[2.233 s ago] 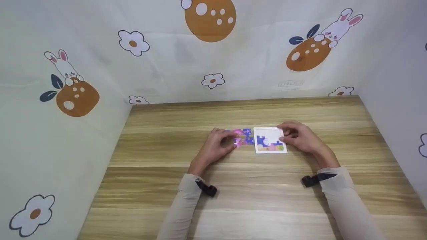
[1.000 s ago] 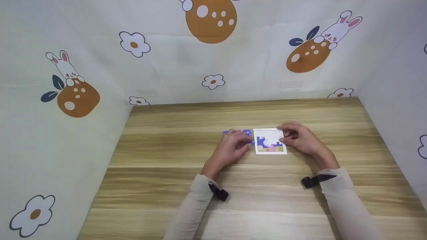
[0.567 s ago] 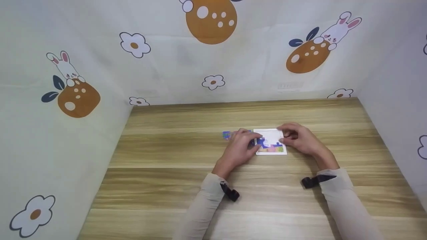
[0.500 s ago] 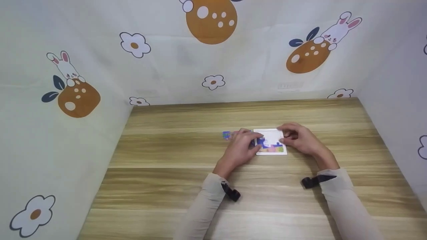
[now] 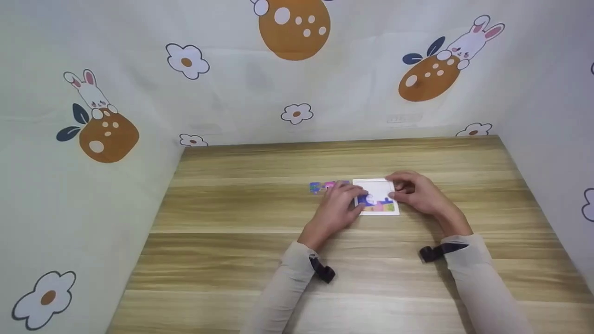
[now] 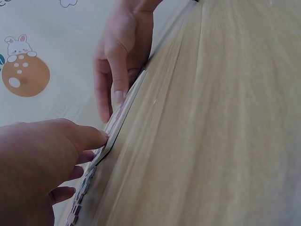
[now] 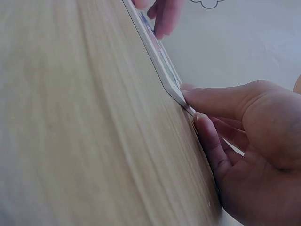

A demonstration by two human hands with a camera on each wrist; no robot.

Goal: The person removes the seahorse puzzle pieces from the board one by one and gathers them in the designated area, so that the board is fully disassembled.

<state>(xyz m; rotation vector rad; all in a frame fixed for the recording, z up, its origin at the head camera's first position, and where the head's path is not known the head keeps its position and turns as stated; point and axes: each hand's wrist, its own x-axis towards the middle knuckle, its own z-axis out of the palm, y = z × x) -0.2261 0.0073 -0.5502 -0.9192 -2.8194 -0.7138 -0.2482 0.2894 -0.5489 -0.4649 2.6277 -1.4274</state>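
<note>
A small square white puzzle tray [image 5: 380, 213] lies on the table with blue, pink and green jigsaw pieces [image 5: 378, 204] along its lower part. My right hand [image 5: 420, 195] holds its right edge between thumb and fingers; the right wrist view shows the thumb [image 7: 211, 101] over the rim. At the left edge, the thumb and index fingertip of my left hand [image 5: 336, 208] touch the tray beside a blue piece. Whether they pinch that piece is hidden. Loose jigsaw pieces [image 5: 315, 187] lie left of the tray, partly covered by the left hand.
A wood-grain table [image 5: 260, 185] carries everything. Light cloth walls [image 5: 232, 102] printed with rabbits, oranges and flowers rise behind it and on both sides. Each sleeve cuff bears a small black camera [image 5: 326, 273] on a strap.
The left hand has moved right from the loose pieces to the tray's left side, then shifted only slightly. The right hand has kept its hold on the right edge.
</note>
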